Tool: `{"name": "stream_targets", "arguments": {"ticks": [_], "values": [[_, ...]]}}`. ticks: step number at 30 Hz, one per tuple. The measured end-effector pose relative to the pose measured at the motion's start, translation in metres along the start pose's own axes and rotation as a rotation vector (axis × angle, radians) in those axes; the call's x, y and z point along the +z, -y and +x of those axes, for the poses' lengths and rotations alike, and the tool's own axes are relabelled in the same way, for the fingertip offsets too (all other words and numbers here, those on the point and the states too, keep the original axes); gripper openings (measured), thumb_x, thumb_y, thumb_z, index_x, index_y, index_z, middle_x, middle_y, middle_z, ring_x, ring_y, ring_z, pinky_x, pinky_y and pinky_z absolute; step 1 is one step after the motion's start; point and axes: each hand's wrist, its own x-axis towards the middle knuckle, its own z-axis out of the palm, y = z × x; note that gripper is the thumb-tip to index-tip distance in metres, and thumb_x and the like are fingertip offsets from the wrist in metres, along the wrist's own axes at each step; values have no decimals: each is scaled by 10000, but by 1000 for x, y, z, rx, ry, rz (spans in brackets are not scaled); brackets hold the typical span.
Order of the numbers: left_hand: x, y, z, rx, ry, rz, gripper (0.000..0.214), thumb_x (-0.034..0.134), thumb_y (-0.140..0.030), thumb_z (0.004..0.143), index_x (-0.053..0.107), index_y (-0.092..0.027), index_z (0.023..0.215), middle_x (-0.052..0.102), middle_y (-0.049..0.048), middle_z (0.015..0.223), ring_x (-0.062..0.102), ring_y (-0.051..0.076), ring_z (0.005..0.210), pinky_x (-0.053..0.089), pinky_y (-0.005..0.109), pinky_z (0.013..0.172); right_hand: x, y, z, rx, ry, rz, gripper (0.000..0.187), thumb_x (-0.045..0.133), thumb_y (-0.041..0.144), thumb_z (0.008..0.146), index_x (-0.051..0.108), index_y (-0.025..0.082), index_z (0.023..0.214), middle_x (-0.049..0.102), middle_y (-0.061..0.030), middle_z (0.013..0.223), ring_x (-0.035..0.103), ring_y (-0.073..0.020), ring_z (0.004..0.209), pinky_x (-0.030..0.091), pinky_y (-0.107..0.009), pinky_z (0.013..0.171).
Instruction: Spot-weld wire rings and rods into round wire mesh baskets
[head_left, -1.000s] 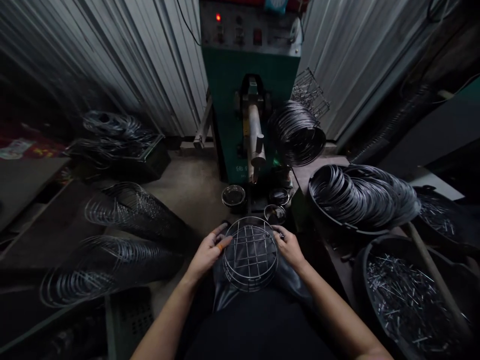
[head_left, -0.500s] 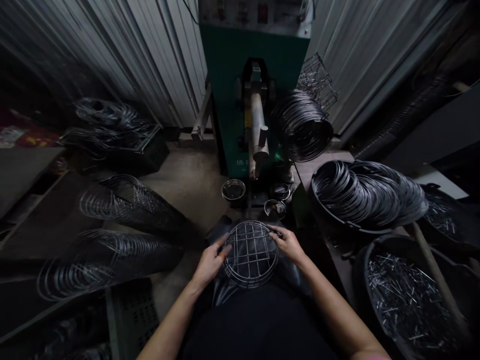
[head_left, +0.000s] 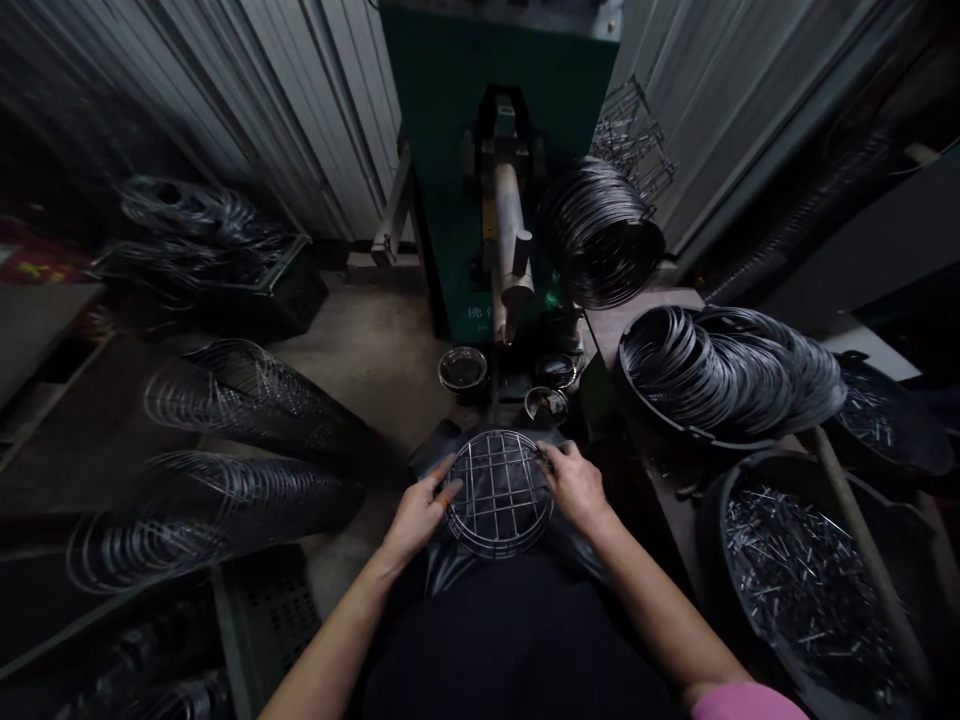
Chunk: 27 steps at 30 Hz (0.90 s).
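Note:
A round wire rack (head_left: 501,490) with a crossed grid inside its rim rests over my lap. My left hand (head_left: 420,508) grips the left side of the rim, with orange wrapping on its fingers. On the upper right of the rim, my right hand (head_left: 574,485) is closed, its fingertips partly hidden. Beyond the rack stands a green machine (head_left: 442,190) with a metal arm (head_left: 510,215) whose tip points down toward me. Small round bowls (head_left: 462,370) sit below that tip.
On the right are a basin of wire rings (head_left: 731,375), a tub of short metal rods (head_left: 810,580) and a hanging wire coil (head_left: 600,235). Stacked wire racks (head_left: 247,490) lie on the left, near a green crate (head_left: 266,610) and a crate of wire pieces (head_left: 277,300).
The view has tilted slightly, so the machine sits higher in it. My right hand has turned inward over the rim, its fingers more curled. The rack stays between both hands.

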Motion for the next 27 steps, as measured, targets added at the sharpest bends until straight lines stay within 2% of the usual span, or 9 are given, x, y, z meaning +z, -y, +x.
{"name": "stream_targets", "arguments": {"ticks": [2,4,8,12,15,18,21,23,27], "values": [[-3,1,1,6,3,-29,695,547,-507,757,439,-148,1342,561,77,1291,470,263,1234,357,373,1045,-8,1,-3,1,-5,17,403,617,297,792,606,260,1193,621,-94,1037,622,-258,853,484,-350,767],[-7,-1,2,24,50,-41,699,538,-528,760,433,-155,1342,550,77,1303,467,256,1235,357,370,1042,-13,-4,0,13,74,163,489,664,327,746,570,228,1215,635,-75,987,602,-247,872,475,-347,782],[-13,-12,-1,20,217,35,844,602,-581,690,338,-193,1391,542,88,1308,493,259,1211,379,380,1017,-5,-21,10,185,221,508,584,704,352,662,540,144,1183,632,-45,871,581,-208,825,467,-328,764],[-11,-27,-7,-79,212,386,1163,750,-596,483,208,-210,1436,616,117,1190,544,343,1135,418,432,936,15,-32,3,270,209,702,579,703,402,629,538,170,1134,612,-27,843,571,-208,841,451,-320,765],[-10,-33,-6,-70,219,520,1163,737,-606,497,184,-212,1441,632,113,1159,548,353,1129,420,417,911,22,-32,-3,277,165,743,502,693,411,619,559,189,1049,609,-22,842,562,-205,848,436,-314,765],[-13,-31,-3,-26,245,532,1160,734,-615,489,207,-200,1435,647,114,1122,562,359,1101,427,416,888,19,-29,-2,284,169,757,477,695,413,605,569,183,1003,595,-3,761,551,-182,758,426,-292,700],[-16,-23,1,16,247,409,1158,768,-584,453,256,-204,1420,657,97,1060,584,338,1047,424,421,886,14,-27,2,335,213,762,382,669,479,629,577,178,843,530,28,630,482,-138,589,378,-248,556],[-15,-16,1,31,236,184,1120,790,-521,461,280,-206,1407,660,64,988,610,284,968,441,393,859,12,-26,3,351,217,751,369,648,532,644,531,185,690,451,50,550,392,-106,495,312,-229,480],[-7,-3,0,-59,78,-261,790,691,-515,641,425,-144,1286,639,28,840,612,183,804,464,310,753,17,-26,1,337,205,804,421,642,585,642,475,199,624,373,66,508,298,-89,442,241,-223,430]]}}
